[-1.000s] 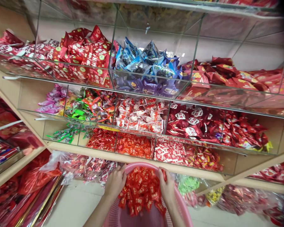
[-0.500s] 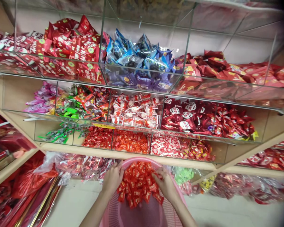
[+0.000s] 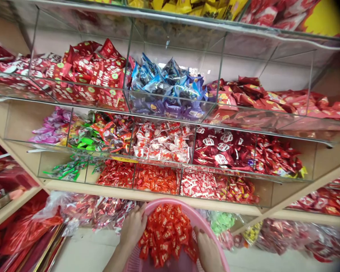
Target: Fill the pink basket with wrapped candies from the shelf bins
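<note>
A pink plastic basket (image 3: 215, 226) stands low in the middle of the head view, with a heap of small red wrapped candies (image 3: 167, 234) in it. My left hand (image 3: 133, 226) is closed over the basket's rim on the left, its fingertips along the far side. Inside the right part of the basket, my right hand (image 3: 208, 247) sits against the edge of the heap. Its fingers are curled down, and their tips are hidden, so whether they hold a candy does not show.
Above the basket, a wooden shelf edge (image 3: 158, 193) carries clear bins of wrapped candy, including orange-red candies (image 3: 157, 179). Higher up lie blue and purple packets (image 3: 170, 85). Plastic bags of goods (image 3: 82, 207) rest beneath the shelf. A pale tiled floor (image 3: 87, 245) shows below.
The view has tilted up, so yellow packets show on the top shelf. My right hand has gone lower along the right side of the candy heap, its fingers more curled. My left hand stays at the rim.
</note>
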The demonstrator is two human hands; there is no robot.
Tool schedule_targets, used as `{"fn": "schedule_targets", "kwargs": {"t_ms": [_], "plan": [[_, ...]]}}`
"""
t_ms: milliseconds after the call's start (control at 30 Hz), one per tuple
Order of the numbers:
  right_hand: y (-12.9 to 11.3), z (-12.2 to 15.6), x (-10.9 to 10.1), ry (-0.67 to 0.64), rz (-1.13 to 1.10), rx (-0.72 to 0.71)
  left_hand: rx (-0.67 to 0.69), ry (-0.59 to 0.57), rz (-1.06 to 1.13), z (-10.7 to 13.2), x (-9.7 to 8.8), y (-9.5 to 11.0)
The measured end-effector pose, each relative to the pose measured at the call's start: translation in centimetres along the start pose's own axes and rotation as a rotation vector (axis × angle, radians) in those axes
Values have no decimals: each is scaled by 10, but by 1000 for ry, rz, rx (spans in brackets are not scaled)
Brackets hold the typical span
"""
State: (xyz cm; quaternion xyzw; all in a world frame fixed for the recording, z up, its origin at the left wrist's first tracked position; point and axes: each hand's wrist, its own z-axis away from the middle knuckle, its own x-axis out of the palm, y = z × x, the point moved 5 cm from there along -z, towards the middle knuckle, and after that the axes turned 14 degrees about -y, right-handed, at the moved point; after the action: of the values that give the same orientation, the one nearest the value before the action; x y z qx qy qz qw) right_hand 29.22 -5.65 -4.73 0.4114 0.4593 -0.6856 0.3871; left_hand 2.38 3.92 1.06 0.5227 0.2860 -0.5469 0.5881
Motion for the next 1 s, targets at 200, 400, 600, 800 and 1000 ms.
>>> {"fn": "schedule_targets", "kwargs": {"t_ms": [200,400,600,800,1000], "plan": [[-31,-7,-36,115,-167,-110,-14,10,-7,-2,3,-2],[-139,-40,-96,84,-149,-384,-12,-1,-11,-3,4,-3],[-203,-109,-119,22,55,-338,-26,-22,10,-3,7,-5],[-198,-157,-80,-416,146,-33,-41,-35,34,-3,12,-10],[-199,-163,-67,-461,170,-5,-20,-22,56,-1,9,-12]]}}
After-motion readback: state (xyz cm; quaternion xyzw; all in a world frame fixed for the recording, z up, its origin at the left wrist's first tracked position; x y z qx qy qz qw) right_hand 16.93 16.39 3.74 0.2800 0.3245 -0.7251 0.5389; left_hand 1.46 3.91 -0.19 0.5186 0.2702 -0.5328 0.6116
